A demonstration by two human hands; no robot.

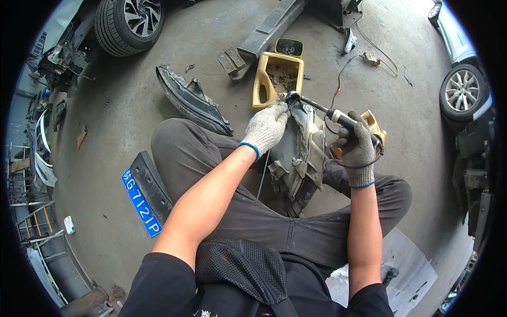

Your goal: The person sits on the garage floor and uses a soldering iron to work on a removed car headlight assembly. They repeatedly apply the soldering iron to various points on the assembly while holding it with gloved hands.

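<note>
Between my legs stands a grey and beige plastic car part [306, 153] with brackets, looking like a headlight housing. My left hand [266, 127], in a white knitted glove with a blue cuff, is closed at its far end; fingertips are partly hidden. My right hand [359, 142], in a dirty matching glove, grips a corded tool [343, 119] that looks like a soldering iron. The tool's metal shaft points left, its end at the housing's far end, close to my left fingers. The exact contact point is too small to tell.
Beyond the housing stands a cut-open yellow jug [256, 87] of scraps, with a small yellow-rimmed container [289, 47] behind. Another yellow jug [376, 127] is beside my right hand. Left lie a dark curved lamp [193, 100] and a blue licence plate [140, 203]. A lift arm [269, 26] extends ahead.
</note>
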